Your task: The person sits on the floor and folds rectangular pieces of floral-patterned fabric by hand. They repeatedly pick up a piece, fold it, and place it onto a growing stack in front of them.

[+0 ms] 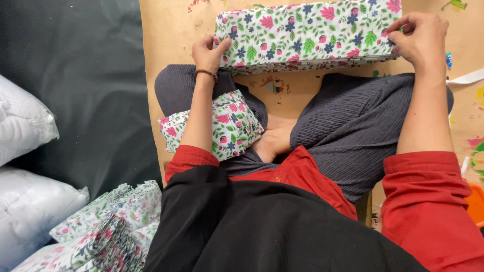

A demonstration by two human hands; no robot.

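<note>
Brown mat (171, 30); floral stack (307, 32) pinched between left hand (207, 53), right hand (422, 38)

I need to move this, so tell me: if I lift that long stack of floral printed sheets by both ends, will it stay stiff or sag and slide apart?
The floral stack is probably floppy: thin layers show along its near edge, so its middle may sag. The left hand and right hand grip opposite ends, which suggests it needs support at both. Loose layers could slip or fan out if tilted.

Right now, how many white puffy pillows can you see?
2. One white pillow lies at the left edge, and another white pillow lies below it, beside the flowery paper pile. Both are cut off, so more may be hidden.
</note>
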